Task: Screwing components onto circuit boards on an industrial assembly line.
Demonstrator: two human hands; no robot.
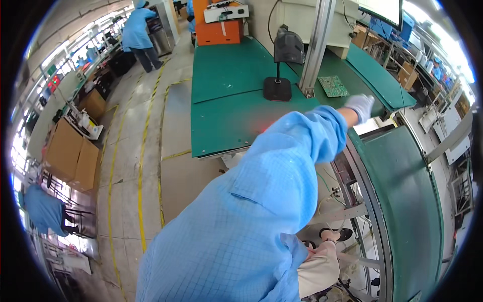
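My left arm, in a blue checked smock sleeve, stretches across the view to the upper right. At its end my left hand (360, 106), in a white glove, is held over the edge of the green work surface. Its fingers look extended, slightly smeared, and I see nothing in them. Just beyond the wrist, apart from the hand, a green circuit board (333, 86) lies flat on a dark green conveyor belt (322, 68). My right hand is not in view.
A black stand (277, 88) is on the green bench (226, 118), beside a metal post (318, 43). An orange box (218, 32) sits at the back. Another green belt (405, 191) runs along the right. Cardboard boxes (70, 153) and a person in blue (137, 30) are left.
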